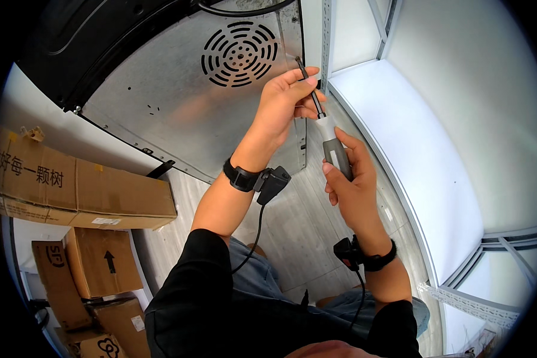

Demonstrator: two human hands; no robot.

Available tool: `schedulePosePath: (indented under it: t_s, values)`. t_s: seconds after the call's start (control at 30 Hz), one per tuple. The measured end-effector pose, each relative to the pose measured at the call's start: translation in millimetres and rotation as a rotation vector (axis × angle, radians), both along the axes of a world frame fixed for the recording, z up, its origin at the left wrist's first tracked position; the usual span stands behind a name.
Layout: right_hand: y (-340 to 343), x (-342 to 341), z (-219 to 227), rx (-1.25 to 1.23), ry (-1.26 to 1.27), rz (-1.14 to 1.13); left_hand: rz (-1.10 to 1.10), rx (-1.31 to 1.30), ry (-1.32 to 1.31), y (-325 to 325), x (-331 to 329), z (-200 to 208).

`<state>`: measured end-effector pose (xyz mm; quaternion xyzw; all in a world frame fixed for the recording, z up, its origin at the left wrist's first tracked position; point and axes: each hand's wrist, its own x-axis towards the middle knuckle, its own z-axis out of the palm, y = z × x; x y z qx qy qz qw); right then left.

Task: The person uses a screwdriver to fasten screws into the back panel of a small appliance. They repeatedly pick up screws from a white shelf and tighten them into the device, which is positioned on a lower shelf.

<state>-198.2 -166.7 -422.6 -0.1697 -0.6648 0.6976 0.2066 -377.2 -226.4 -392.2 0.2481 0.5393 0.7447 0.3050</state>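
My right hand [352,173] is closed around the grey handle of a screwdriver [334,146] with a pale collar and a dark shaft. Its tip meets the right edge of a large metal panel [179,125], by what looks like a small screw [298,59]. My left hand [289,95] steadies the shaft partway along, thumb on one side and fingers on the other. Left of that spot, the panel has a round pattern of vent slots [240,55]. A black cable [244,11] loops across its top, and a black housing [101,42] borders it at the upper left.
Cardboard boxes [122,191] are stacked at the left. White shelving [411,125] with metal uprights stands close on the right. Black wrist straps [241,178] with small devices and cables sit on both my wrists. Pale wood-look floor [304,238] lies below.
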Motion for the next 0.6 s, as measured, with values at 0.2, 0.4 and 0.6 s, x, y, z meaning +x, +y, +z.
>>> schedulePosePath:
  t_s: [0.2,0.4,0.6]
  values:
    - [-4.3,-7.6,-17.0,0.437,0.170,-0.124,0.069,0.025,0.050,3.4,-1.8,-8.0]
    - [6.6,-1.3,-0.7,-0.731,0.154,0.272,0.060,0.071,0.013,2.5,-6.7,-8.6]
    - [-0.2,-3.4,-7.7,-0.682,0.105,0.159,0.055,0.069,-0.016,3.6,-5.5,-6.4]
